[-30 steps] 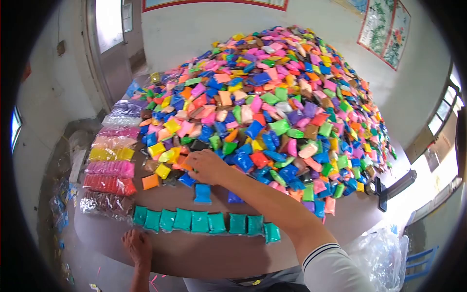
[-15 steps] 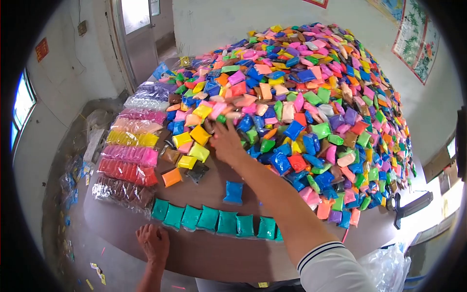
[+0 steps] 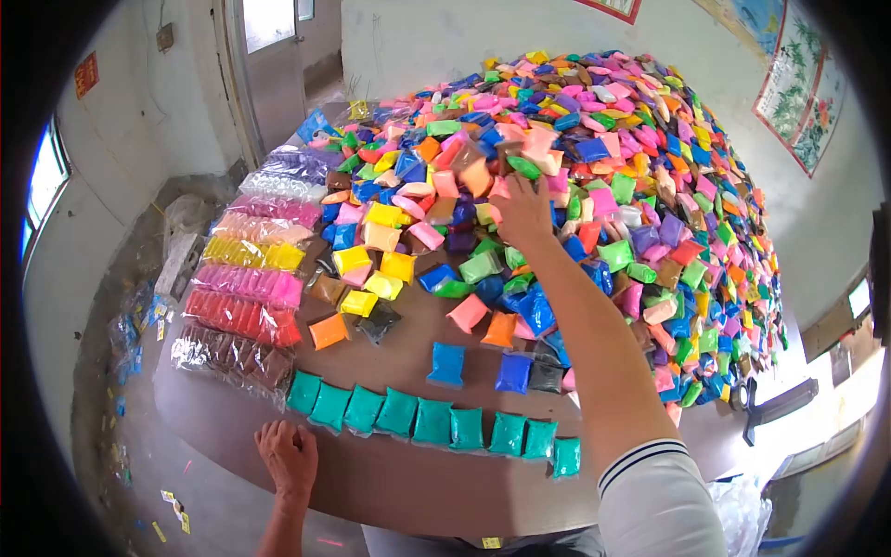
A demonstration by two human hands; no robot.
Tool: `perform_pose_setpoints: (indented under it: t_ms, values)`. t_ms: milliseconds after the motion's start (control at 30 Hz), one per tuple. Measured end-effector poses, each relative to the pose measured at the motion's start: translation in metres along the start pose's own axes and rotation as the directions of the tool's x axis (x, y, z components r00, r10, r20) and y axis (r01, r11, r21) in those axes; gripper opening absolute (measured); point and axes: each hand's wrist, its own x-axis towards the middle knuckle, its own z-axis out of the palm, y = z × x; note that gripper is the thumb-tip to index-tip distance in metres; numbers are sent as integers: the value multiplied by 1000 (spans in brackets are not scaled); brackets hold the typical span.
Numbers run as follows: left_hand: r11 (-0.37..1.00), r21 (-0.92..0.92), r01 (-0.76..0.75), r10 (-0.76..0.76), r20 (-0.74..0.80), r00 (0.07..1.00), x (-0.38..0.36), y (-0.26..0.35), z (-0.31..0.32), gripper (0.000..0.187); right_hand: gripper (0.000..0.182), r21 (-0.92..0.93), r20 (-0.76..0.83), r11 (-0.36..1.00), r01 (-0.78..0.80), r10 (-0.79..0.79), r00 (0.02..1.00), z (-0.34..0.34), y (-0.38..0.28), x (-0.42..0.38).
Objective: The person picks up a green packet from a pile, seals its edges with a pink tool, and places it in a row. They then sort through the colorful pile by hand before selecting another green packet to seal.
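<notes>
My right hand (image 3: 523, 212) reaches into the large heap of colourful packets (image 3: 640, 167), its fingers spread beside a green packet (image 3: 524, 167). Nothing is clearly held in it. Near the table's front left edge, my left hand (image 3: 287, 455) rests with curled fingers; whether anything is inside is hidden. A curved row of teal packets (image 3: 432, 422) lies on the table between the left hand and the heap. Above this row sits a single blue packet (image 3: 447, 365).
Stacked rows of packets, among them brown (image 3: 232, 357), red (image 3: 243, 316), pink and yellow, line the left side of the table (image 3: 390, 483). A black device (image 3: 780, 405) is at the right edge. Clear plastic (image 3: 740, 506) hangs below it.
My right hand has moved right and farther up the heap. Several packets have shifted or slid down near the heap's front left. My left hand has barely moved.
</notes>
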Motion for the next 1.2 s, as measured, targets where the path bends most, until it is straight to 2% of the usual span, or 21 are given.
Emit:
perform_pose_setpoints:
  t_ms: [33,133,233,267,400,500,533,633,700,767,833,1033,1067,1167,1200]
  values:
    - [1000,9,5,-5,-10,1000,1,1,0,25,39,33,-27,999,-18,19,999,-3,12,-3]
    - [1000,21,12,-11,-24,1000,1,4,-1,25,33,119,-39,991,-68,73,997,-27,42,-18]
    - [1000,13,16,-16,-6,1000,0,3,1,25,42,159,75,956,-246,236,969,-41,70,-32]
    - [1000,16,18,-18,-2,1000,0,2,1,25,52,172,127,943,-285,265,956,-45,82,-36]
    - [998,39,46,-47,23,999,-1,4,-1,23,59,166,301,904,-395,335,893,-76,111,-43]
    - [999,29,17,-17,-6,1000,-2,4,-1,23,53,111,175,922,-371,349,920,-96,104,-51]
    - [999,30,18,-18,2,1000,-2,4,-1,22,40,188,83,927,-324,313,946,-101,94,-49]
    - [999,38,10,-10,13,1000,-1,4,0,21,34,448,9,890,-78,83,997,-99,43,-35]
    - [999,43,-4,4,-4,1000,-1,4,1,20,30,465,-110,882,72,-24,994,-83,-7,-22]
    - [999,49,-11,11,-11,1000,0,6,0,20,34,552,-374,772,314,-108,921,-47,-54,1]
    - [998,57,-11,11,-8,1000,1,6,-1,20,42,568,-247,767,300,-188,950,-29,-100,26]
    - [997,79,-14,13,18,1000,2,5,-1,22,52,588,-7,786,189,-229,973,-23,-181,93]
    - [997,81,-10,7,33,999,3,5,-2,22,59,653,-21,745,137,-163,986,-12,-192,100]
    - [998,70,-7,4,48,999,3,7,-2,24,73,471,241,879,80,-215,946,-1,-204,80]
    - [998,64,-5,2,40,999,4,7,-3,24,75,497,203,866,61,-184,962,3,-210,76]
